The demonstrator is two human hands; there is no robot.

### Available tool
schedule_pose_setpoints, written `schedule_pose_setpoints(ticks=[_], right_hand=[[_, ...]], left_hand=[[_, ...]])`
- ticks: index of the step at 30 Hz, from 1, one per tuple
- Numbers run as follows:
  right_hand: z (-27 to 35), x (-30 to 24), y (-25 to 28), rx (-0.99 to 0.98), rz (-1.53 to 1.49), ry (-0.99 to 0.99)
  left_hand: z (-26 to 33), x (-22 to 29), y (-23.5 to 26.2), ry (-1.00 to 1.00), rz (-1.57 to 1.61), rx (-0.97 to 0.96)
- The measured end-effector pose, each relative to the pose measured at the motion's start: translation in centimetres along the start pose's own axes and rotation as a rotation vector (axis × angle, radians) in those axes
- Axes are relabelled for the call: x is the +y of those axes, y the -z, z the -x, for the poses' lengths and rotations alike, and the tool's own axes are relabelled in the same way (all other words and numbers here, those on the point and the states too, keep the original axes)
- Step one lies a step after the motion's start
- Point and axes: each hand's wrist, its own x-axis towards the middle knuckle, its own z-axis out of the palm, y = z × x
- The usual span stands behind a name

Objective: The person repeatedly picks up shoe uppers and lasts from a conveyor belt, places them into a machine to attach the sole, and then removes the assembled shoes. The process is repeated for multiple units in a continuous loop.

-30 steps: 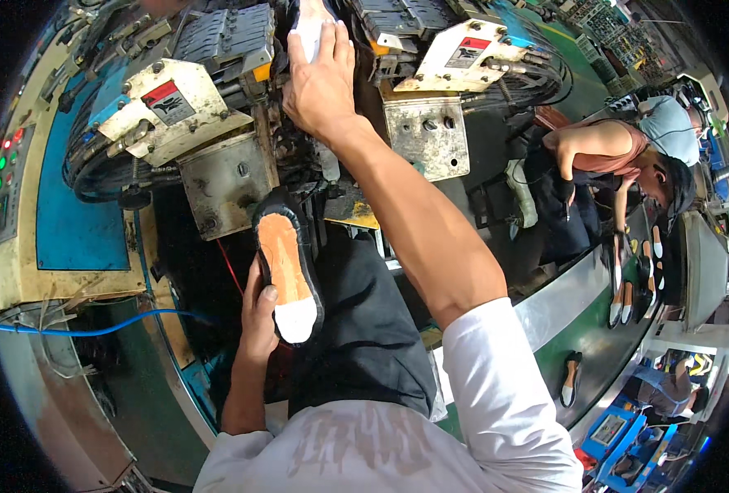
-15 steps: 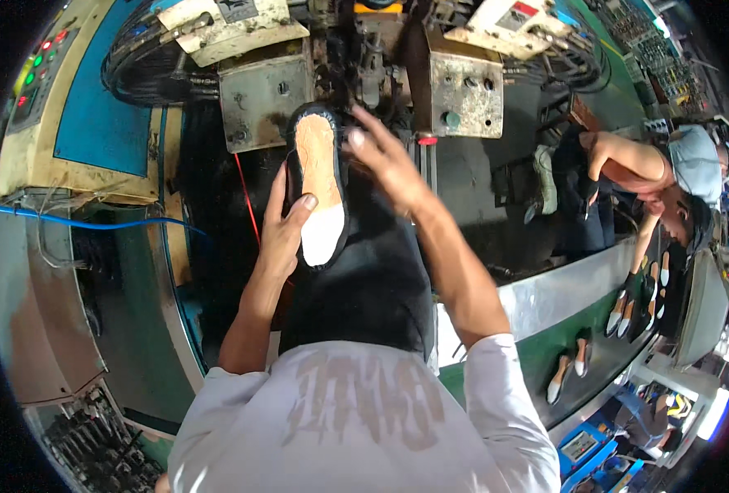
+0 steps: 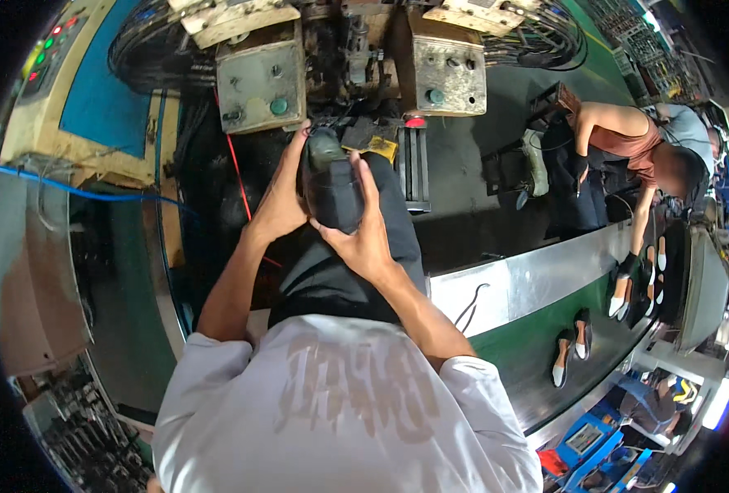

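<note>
A black shoe upper (image 3: 331,187) is held in front of me, its dark side up, just below the jaws of a big worn machine (image 3: 344,70). My left hand (image 3: 282,197) grips its left side with the fingers reaching to the toe end. My right hand (image 3: 360,234) clasps it from the right and below, fingers wrapped over the top. Both forearms rise from my white shirt toward it.
A green conveyor belt (image 3: 528,349) with a metal rim runs to my right, carrying several black shoes with pale insoles (image 3: 570,349). Another person (image 3: 627,148) sits bent over beyond it. A control panel with coloured lights (image 3: 48,49) is at upper left.
The shoe was turned over: its pale insole faced up before, now its black side shows. My right hand came down from the machine and joined the left on the shoe, nearer the machine.
</note>
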Motion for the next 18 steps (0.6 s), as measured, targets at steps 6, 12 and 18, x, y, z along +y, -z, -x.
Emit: schedule_pose_setpoints(ticks=[6, 12, 18], right_hand=[[2.3, -0.9, 0.7, -0.127, 0.132, 0.038], [4.3, 5.4, 0.3, -0.156, 0.262, -0.021], [6.2, 13.2, 0.4, -0.351, 0.539, 0.004]], left_hand=[[2.6, 1.0, 2.7, 0.008, -0.033, 0.058], [7.0, 0.9, 7.0, 0.06, -0.035, 0.195], [17.6, 2.8, 12.7, 0.246, -0.067, 0.473]])
